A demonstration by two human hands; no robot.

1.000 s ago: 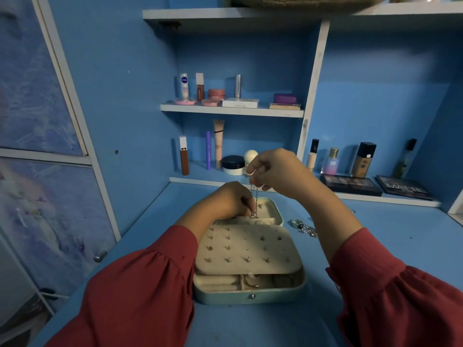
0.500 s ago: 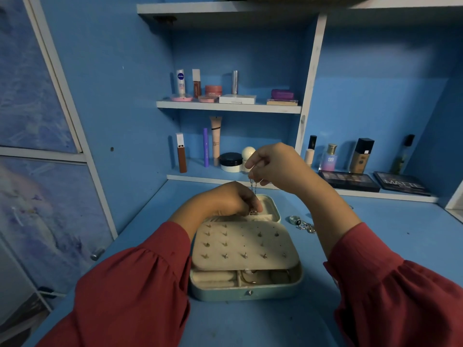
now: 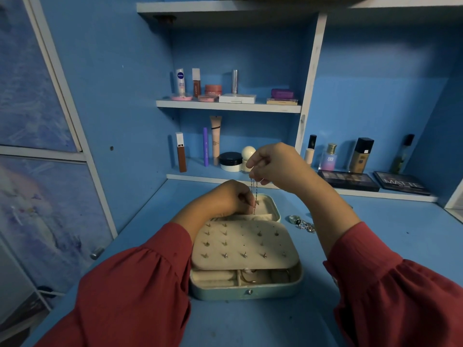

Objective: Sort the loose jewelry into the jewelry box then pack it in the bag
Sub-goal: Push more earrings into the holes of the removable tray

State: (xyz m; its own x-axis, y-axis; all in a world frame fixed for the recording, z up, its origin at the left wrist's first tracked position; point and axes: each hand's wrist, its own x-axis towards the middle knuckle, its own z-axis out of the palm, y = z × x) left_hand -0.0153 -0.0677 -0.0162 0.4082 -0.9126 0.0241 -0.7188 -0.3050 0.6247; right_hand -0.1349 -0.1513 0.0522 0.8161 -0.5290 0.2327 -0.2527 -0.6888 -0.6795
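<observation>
While both red-sleeved arms reach forward over the blue desk (image 3: 375, 246), one pale green, rounded jewelry box (image 3: 246, 289) sits open nearest the person, its front compartments showing cream padding with a thin hoop lying inside. Lying over most of the box is one cream padded earring panel (image 3: 244, 244), studded with small earrings in three rows; I cannot count them exactly. Past the panel, the left hand (image 3: 225, 199) is curled low over the far end of the box, its fingertips pinching the bottom of one thin silver chain necklace (image 3: 254, 195). Above it and slightly to the right, the right hand (image 3: 273, 166) is raised, its finger and thumb pinching the top of the same chain, so the doubled strand hangs straight down between the two sets of fingertips toward the box's far compartment. Just right of the left fingers and below the right wrist, loose jewelry rests on the desk: one silver ring (image 3: 293, 218) and a small glittering tangle (image 3: 307, 226) beside it, too small to count apart. Beyond the right hand's knuckles stand one white ball-shaped jar (image 3: 248, 152) and one black-lidded round pot (image 3: 231, 161). Further right along the back ledge lie two dark eyeshadow palettes (image 3: 348, 180), with four bottles standing behind them.
</observation>
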